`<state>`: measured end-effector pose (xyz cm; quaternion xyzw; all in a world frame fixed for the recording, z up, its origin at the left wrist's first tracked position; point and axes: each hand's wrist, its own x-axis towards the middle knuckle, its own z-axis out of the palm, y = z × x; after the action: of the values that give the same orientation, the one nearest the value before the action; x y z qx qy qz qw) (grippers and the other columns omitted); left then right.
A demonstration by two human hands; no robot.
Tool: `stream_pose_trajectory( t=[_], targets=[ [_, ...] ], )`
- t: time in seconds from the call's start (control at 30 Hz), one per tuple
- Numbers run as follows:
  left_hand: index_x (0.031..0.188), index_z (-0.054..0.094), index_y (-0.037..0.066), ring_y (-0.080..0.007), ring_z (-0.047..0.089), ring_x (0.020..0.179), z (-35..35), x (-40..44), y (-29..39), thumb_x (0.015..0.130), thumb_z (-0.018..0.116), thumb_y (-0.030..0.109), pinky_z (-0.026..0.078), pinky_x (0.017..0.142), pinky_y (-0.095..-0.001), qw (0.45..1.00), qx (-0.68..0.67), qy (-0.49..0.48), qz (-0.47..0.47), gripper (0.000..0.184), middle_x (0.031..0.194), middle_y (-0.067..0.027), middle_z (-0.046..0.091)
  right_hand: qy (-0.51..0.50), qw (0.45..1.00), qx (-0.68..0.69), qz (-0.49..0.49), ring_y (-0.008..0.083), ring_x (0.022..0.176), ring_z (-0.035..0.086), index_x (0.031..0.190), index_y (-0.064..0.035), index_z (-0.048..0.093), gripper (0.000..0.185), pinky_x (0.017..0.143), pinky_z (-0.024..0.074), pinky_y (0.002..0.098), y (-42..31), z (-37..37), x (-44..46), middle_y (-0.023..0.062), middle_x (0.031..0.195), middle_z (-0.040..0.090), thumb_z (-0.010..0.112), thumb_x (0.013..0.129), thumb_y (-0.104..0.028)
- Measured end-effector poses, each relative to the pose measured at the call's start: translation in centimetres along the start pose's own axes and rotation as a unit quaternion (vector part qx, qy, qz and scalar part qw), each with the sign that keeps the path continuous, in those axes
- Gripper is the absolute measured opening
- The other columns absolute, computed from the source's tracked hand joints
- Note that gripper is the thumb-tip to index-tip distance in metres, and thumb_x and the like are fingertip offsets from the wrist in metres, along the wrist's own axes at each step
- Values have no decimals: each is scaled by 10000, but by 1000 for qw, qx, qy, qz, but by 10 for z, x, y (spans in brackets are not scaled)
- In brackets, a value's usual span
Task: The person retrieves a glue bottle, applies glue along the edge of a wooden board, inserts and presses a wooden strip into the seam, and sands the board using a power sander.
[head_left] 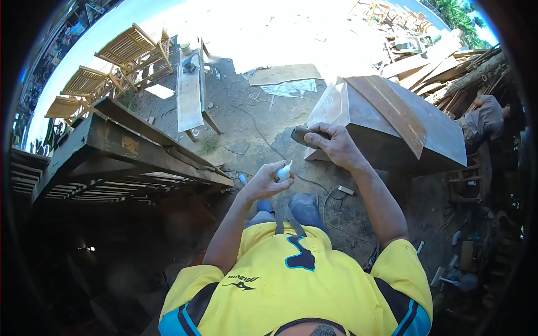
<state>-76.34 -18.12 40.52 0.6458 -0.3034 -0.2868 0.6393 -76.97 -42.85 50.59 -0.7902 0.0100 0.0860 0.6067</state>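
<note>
My left hand (264, 182) is closed around a small white squeeze bottle (284, 173) with a thin nozzle pointing up and away from me. Held up and to the right of it, my right hand (339, 148) grips a dark, flat, block-like piece (302, 136) between thumb and fingers. Its exact kind is not clear. The two held things are apart. Just beyond my right hand stands a large wooden box-like piece (358, 107) with a loose board (390, 111) lying across its top.
A slatted wooden frame (151, 151) stands at left, near my left arm. Ahead are a narrow bench (189, 98) and wooden folding chairs (128, 47). A cable (263, 134) crosses the ground to a white power strip (346, 190). Another person (486, 119) is beside a woodpile (448, 70).
</note>
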Motion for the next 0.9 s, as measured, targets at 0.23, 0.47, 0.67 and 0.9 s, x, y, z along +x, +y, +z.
stream_pose_trajectory(
  t=[0.23,0.47,0.67,0.9],
  targets=[
    [874,678,75,-41,568,681,-71,43,5,900,790,157,466,623,-245,999,-28,-29,-26,141,749,48,638,-103,990,-82,-43,102,907,640,1175,23,761,284,827,528,301,-14,18,64,55,965,746,693,1046,-221],
    [862,672,75,-30,543,663,-113,62,14,901,787,163,452,606,-234,996,-37,-30,-76,150,736,65,615,-190,982,-15,-2,86,900,634,1200,20,750,299,834,532,286,-20,11,128,19,957,737,690,1055,-235],
    [918,663,67,-39,557,683,-128,88,16,907,791,158,470,628,-235,995,-90,30,-29,157,771,61,614,-188,981,-3,-39,76,925,646,1175,21,757,279,858,550,269,-14,-1,175,6,1015,744,673,1073,-224],
    [959,650,74,-58,602,733,-134,127,15,899,807,157,496,645,-240,994,-85,66,-19,187,823,37,631,-165,984,11,-61,77,931,655,1227,15,752,296,860,553,273,-7,-29,211,13,1036,758,675,1072,-225]
  ],
)
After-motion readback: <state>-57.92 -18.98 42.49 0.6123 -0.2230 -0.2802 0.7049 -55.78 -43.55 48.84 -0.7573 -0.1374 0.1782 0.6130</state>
